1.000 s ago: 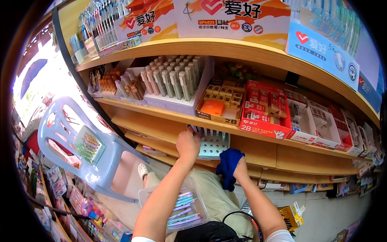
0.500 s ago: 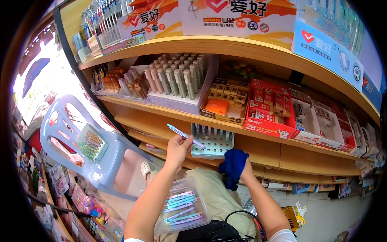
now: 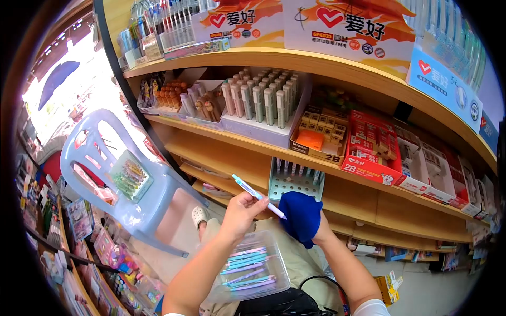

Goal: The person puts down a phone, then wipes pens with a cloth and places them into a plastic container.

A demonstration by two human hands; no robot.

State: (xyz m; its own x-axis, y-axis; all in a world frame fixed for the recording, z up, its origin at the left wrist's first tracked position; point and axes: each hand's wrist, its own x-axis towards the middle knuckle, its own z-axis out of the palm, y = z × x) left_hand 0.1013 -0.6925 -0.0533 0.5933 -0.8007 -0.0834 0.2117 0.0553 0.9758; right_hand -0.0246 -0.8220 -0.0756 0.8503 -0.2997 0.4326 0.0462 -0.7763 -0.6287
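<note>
Fingers (image 3: 257, 206) of the left hand (image 3: 240, 215) pinch a slim white-and-lavender plastic pen (image 3: 247, 186) mid-barrel, centre frame, we judge to leave both ends free. Right hand (image 3: 323, 233), fingers mostly hidden, holds a bunched dark-blue cloth (image 3: 301, 217) by the pen's tip, contact unclear.

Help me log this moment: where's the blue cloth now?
In the head view, the blue cloth is in the right hand, right of centre, overlapping the pale holed rack's lower edge.
</note>
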